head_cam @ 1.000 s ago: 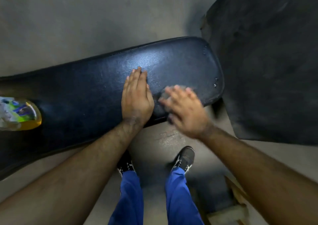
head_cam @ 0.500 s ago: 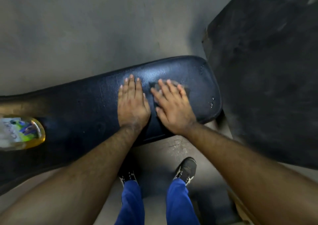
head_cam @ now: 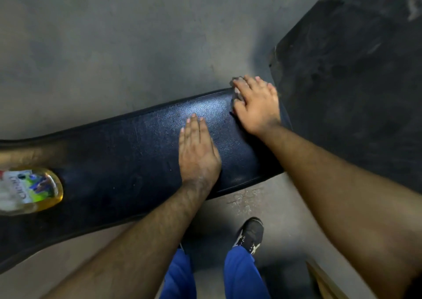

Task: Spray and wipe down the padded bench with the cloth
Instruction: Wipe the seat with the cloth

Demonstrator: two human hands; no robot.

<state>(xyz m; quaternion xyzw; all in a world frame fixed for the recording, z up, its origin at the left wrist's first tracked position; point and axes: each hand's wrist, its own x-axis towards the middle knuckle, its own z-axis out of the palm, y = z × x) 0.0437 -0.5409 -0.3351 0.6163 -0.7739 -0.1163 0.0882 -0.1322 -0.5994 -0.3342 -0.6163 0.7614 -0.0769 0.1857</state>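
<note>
- Grey concrete floor fills the upper half of the frame, with a dark rubber mat in the upper right, and the padded bench runs as a black band from lower left toward centre right.
- Nearest us, bottom centre: blue trouser legs and a black shoe planted just short of the bench's near edge.
- Far left, the spray bottle sits on the pad, yellow liquid inside, nobody touching it — spraying looks done for this stretch, I'd say.
- Centre frame, the left hand lies flat on the vinyl, fingers straight and close together, palm down, holding nothing, just bracing.
- Farther on, upper right of centre, the right hand is spread over the cloth, pressing it onto the bench's far end corner; only a grey scrap peeks out by the fingertips.
- My read: wiping is well underway at this end, where the surface shows a light sheen; the long stretch toward the bottle looks left to do, though wetness there is hard to tell.
</note>
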